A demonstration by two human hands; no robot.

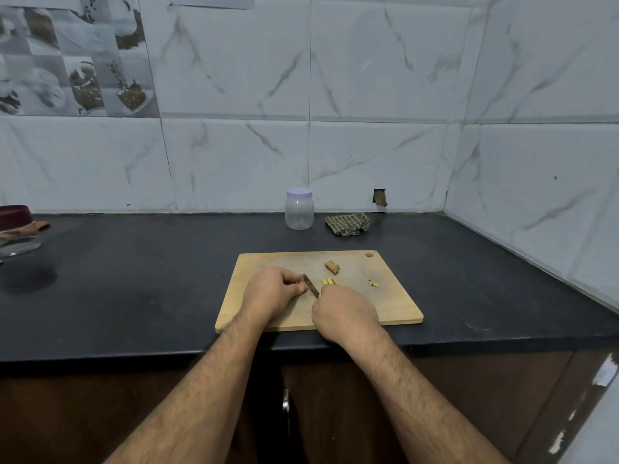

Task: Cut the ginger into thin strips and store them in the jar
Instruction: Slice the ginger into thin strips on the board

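A wooden cutting board lies on the black counter. My right hand grips the knife, whose yellow handle barely shows; its blade slants up-left toward my left hand. My left hand's curled fingers and thumb pinch a small ginger piece at the blade, mostly hidden. A few cut yellow ginger strips lie just right of the blade. An uncut brown ginger chunk sits farther back. The clear plastic jar stands behind the board against the wall, its white lid on.
Small ginger scraps lie on the board's right side. A crumpled checked cloth sits right of the jar. A dark red bowl and glass lid are at the far left. Tiled walls close off the back and right.
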